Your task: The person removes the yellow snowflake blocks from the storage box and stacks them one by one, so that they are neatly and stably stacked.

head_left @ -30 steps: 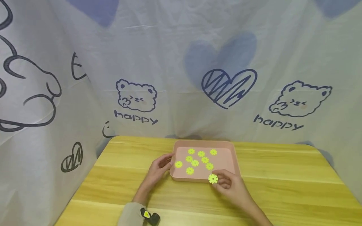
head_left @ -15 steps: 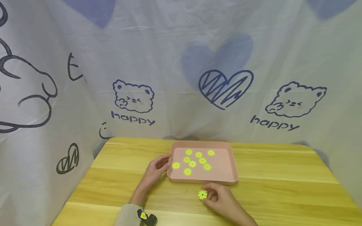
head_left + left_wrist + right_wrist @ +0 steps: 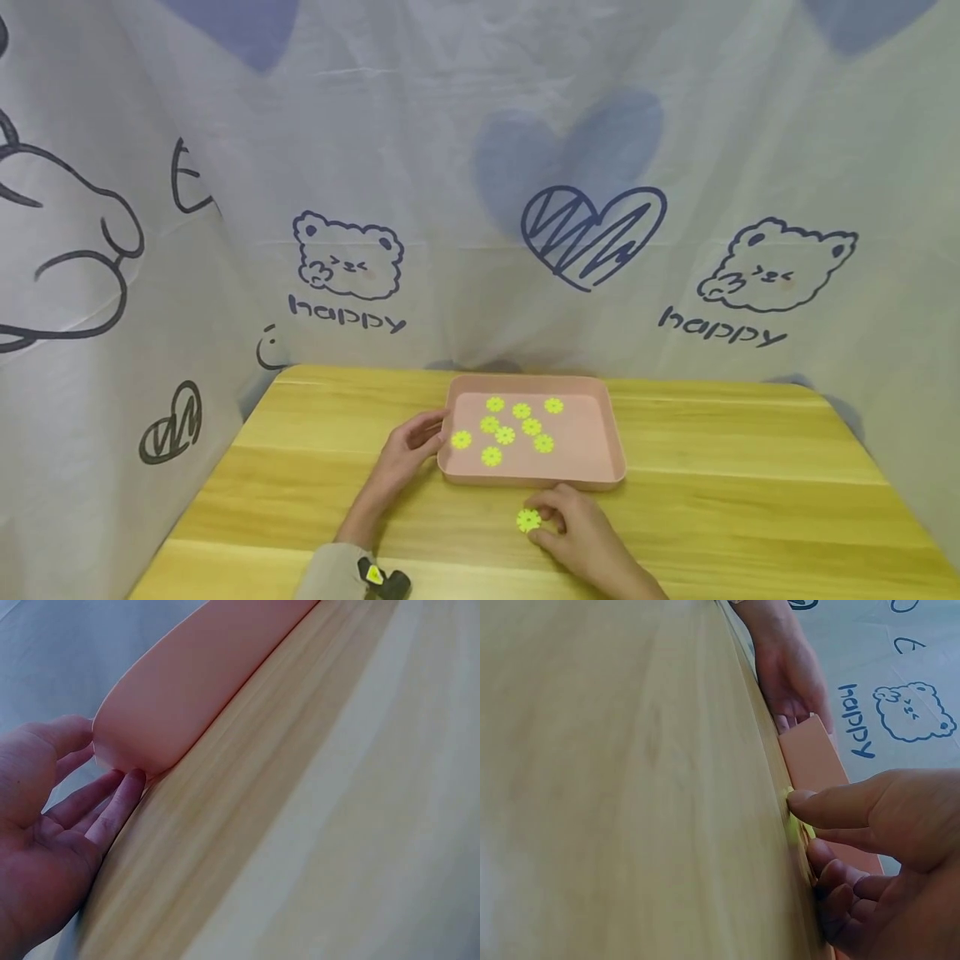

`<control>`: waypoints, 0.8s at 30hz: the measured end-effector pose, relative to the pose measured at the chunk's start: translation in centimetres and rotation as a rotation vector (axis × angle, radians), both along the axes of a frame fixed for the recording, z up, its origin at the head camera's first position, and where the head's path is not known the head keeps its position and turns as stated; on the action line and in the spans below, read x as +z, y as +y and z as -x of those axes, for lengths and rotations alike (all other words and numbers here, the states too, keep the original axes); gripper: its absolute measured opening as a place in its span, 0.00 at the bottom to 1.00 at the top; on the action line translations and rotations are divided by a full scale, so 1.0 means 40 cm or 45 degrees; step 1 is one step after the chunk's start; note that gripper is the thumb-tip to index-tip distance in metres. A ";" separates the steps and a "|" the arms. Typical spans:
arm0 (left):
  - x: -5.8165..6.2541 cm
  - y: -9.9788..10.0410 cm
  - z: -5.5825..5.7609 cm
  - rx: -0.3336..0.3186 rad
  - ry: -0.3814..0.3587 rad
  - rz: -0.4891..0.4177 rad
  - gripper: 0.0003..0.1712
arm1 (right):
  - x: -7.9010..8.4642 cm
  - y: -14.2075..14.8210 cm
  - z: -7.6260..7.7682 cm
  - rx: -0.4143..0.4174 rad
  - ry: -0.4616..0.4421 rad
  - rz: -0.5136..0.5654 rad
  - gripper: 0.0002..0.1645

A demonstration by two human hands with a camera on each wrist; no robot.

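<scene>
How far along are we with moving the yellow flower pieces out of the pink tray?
Just starting. One yellow flower-shaped piece is out on the wooden table in front of the pink plastic tray, pinched by the right hand. The left hand rests open against the tray's left edge. Eight yellow flower pieces are left inside the tray.

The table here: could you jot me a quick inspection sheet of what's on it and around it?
Surface: wooden table, bare grain.
Job's things: pink tray holding eight yellow-green flower discs; one more flower disc lies on the table before the tray.
Clutter: nothing seen.
Hands: left hand rests its fingers against the tray's left end; right hand pinches the loose disc.
Cables: nothing seen.
Surroundings: white cloth backdrop printed with bears and hearts.
</scene>
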State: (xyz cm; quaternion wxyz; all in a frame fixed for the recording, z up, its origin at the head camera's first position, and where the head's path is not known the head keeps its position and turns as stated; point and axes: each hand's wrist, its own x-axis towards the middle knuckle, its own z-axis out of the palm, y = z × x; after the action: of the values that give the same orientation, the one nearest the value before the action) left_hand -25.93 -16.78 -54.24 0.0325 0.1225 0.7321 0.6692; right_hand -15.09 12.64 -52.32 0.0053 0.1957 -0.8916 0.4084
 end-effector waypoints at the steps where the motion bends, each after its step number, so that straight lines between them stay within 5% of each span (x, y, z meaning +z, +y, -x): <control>1: -0.002 -0.001 -0.001 0.002 0.000 0.002 0.24 | -0.001 -0.003 -0.001 0.001 -0.006 -0.005 0.17; 17: 0.009 -0.006 0.008 -0.010 0.007 -0.020 0.24 | 0.001 -0.018 0.003 -0.074 -0.022 -0.033 0.19; 24: 0.002 -0.006 0.004 -0.037 0.027 -0.021 0.24 | 0.020 0.005 0.000 0.050 -0.080 0.079 0.19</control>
State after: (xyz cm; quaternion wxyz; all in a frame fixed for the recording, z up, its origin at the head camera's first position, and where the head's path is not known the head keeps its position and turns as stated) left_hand -26.11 -17.03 -54.16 0.0333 0.1405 0.7252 0.6733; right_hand -15.10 12.85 -51.50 -0.0248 0.1998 -0.8743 0.4417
